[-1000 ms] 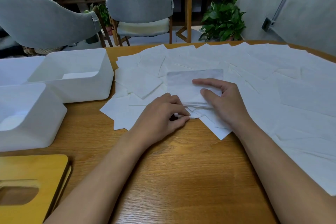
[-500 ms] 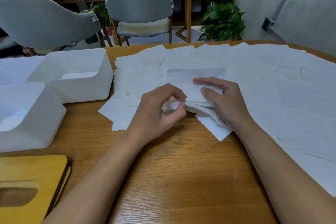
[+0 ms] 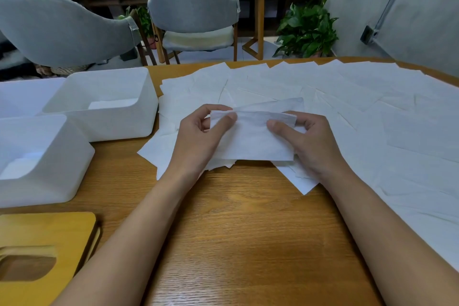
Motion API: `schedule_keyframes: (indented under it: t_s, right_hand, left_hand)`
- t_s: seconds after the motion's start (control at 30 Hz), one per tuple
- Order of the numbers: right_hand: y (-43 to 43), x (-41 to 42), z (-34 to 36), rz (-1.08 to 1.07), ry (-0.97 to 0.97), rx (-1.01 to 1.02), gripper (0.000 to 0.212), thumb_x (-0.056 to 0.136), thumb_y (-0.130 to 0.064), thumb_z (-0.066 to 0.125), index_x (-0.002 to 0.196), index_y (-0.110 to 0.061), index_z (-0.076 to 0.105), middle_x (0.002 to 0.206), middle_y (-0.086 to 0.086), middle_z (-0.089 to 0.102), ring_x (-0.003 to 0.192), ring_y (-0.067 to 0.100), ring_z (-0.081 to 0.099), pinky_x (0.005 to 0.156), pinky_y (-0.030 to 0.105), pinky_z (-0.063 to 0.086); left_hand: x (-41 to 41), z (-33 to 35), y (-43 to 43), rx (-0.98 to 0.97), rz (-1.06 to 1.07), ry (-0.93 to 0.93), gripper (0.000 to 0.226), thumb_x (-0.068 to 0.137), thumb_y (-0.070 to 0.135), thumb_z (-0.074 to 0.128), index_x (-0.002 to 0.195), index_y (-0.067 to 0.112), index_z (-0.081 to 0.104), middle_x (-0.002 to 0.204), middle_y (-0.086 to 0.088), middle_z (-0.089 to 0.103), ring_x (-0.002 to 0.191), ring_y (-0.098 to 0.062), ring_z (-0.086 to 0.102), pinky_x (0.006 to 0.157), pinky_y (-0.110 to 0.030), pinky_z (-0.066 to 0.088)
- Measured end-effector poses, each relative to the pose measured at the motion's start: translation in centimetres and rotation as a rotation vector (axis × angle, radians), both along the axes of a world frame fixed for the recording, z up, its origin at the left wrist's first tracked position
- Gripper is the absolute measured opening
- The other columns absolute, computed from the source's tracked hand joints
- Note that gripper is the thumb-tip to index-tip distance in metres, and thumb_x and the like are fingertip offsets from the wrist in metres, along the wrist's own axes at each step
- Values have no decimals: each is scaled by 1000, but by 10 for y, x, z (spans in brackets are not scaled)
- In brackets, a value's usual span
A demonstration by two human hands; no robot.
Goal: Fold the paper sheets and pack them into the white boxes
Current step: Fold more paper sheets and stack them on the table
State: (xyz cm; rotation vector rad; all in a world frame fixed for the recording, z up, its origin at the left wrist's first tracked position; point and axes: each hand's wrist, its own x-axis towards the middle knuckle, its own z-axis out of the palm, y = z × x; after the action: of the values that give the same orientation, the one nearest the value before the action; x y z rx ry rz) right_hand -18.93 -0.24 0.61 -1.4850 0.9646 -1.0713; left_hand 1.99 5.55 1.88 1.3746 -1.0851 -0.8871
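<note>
Both hands hold one white paper sheet (image 3: 250, 136) lifted off the table in the middle of the head view. My left hand (image 3: 198, 136) pinches its upper left corner between thumb and fingers. My right hand (image 3: 308, 141) pinches the upper right corner. The sheet's top edge is curled over toward me. Under it, many flat white paper sheets (image 3: 347, 97) overlap across the right half of the wooden table (image 3: 236, 231). Two white boxes stand at the left: the far box (image 3: 104, 122) and the near box (image 3: 49, 176), each with folded paper lying at the bottom.
A yellow wooden lid (image 3: 44, 243) with an oval slot lies at the front left corner. Grey chairs (image 3: 193, 7), a round table and a potted plant (image 3: 305, 30) stand beyond the table's far edge. A grey wall runs along the right.
My left hand slid under the sheet's near edge and lifted it. Both hands have risen and now hold the sheet by its two corners, raised off the pile.
</note>
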Motion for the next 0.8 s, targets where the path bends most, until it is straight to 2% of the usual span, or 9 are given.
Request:
schedule_keyframes:
  t_s: [0.1,0.2,0.27,0.37,0.47,0.53,0.6,0.7,0.8]
  right_hand:
    - [1,1,1,30,14,9,14,93,-23,77,99,-11,80,97,6,80,92,22,77,76,30,58]
    - [4,3,3,88,1,-1,23,92,-28,76,114,-20,77,108,-2,79,102,17,75,82,27,58]
    - [5,4,3,120,8,-50,33,93,-30,77,126,-28,72,120,-8,74,111,13,70,88,27,58]
    - [5,7,1,133,15,-104,47,93,-28,76,138,-36,62,132,-11,66,119,15,65,92,29,57]
    - [3,7,-1,122,11,-117,59,98,-16,74,146,-40,51,143,-7,58,125,20,63,100,41,58]
    - [2,6,-1,89,50,-147,64,99,-13,71,149,-44,45,150,-11,52,130,19,60,107,46,54]
    - [2,6,0,54,76,-170,67,100,-13,70,152,-43,40,153,-20,46,132,11,58,109,41,53]
    - [3,4,3,33,19,-149,68,99,-9,69,153,-38,38,152,-17,47,121,9,64,93,30,59]
    - [3,3,5,44,-58,-109,68,99,-7,69,150,-38,37,144,-4,57,111,17,71,81,30,61]
  left_hand:
    - [2,-2,1,8,5,-12,21,90,23,83,110,22,77,97,9,78,92,-6,74,74,-23,59]
    - [2,-3,0,9,20,56,23,90,20,83,111,20,76,103,1,79,98,-16,76,83,-34,63]
    - [1,-5,0,8,31,85,24,90,20,83,113,22,75,103,-2,80,97,-19,77,84,-36,64]
    - [-1,-6,-1,17,44,102,28,89,22,83,115,23,73,101,-2,81,93,-17,78,78,-31,64]
    - [-3,-7,-2,22,44,118,30,87,23,85,115,23,73,96,1,80,88,-16,77,70,-26,60]
    - [-2,-10,-3,-3,59,21,29,85,27,87,110,27,74,89,11,75,81,-9,69,66,-24,54]
    - [-2,-13,-3,-40,77,-104,29,84,30,88,109,31,73,88,15,68,78,-8,59,68,-24,50]
    - [-3,-14,-5,-96,115,-216,43,86,32,86,122,33,63,106,16,65,92,5,59,74,-11,49]
    - [-4,-7,-3,-59,69,-115,60,86,39,84,137,39,51,126,18,59,103,17,57,77,-4,47]
